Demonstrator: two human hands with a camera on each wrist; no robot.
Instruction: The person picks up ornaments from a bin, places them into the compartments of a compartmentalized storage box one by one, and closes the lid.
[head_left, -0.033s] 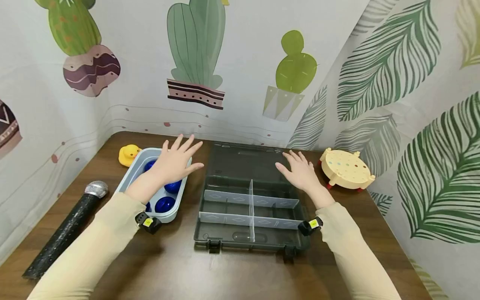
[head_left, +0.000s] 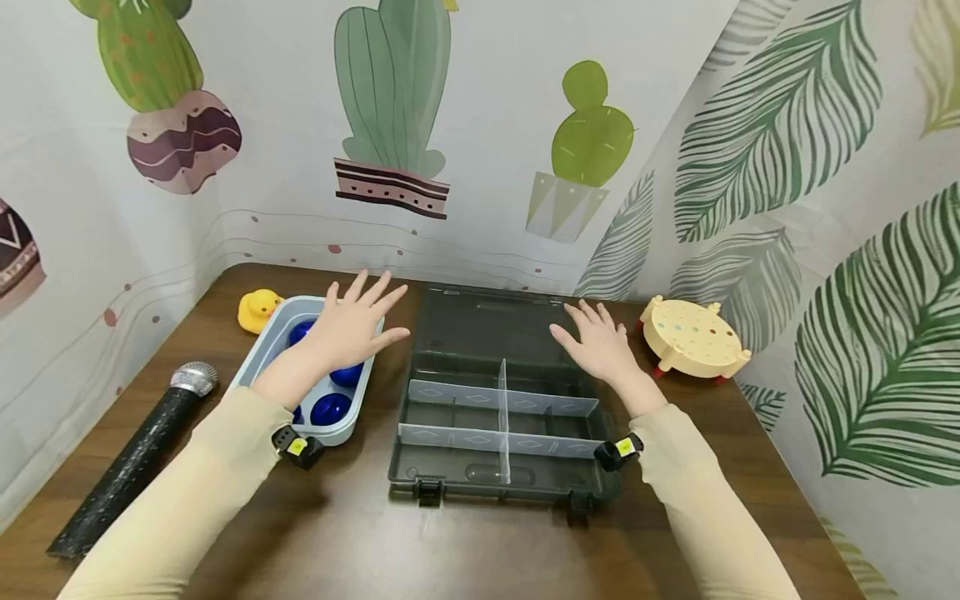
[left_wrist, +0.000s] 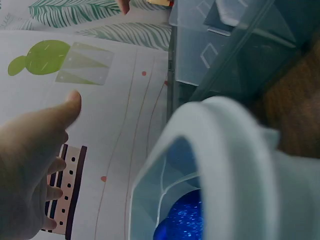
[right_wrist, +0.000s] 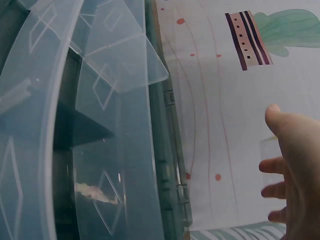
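Note:
My left hand [head_left: 349, 327], fingers spread and straight, hovers over a pale blue plastic basket [head_left: 252, 357] and holds nothing. Inside the basket are several shiny blue balls [head_left: 330, 408], partly covered by the hand and forearm. To the right lies a dark see-through divided box [head_left: 491, 492], its lid laid back on the table. Clear dividers [head_left: 457, 393] split its inside into compartments. My right hand [head_left: 602, 340] hangs over the box's right side, fingers extended and nothing in them. In the left wrist view, a glittery blue ball [left_wrist: 182, 217] shows beyond the basket's rim.
A black microphone [head_left: 138, 458] with a silver head lies at the left, beside my left forearm. A yellow rubber duck [head_left: 258, 310] sits behind the basket. At the back right stands a cream round toy [head_left: 693, 337] on red feet. Patterned cloth [head_left: 487, 242] hangs behind the table.

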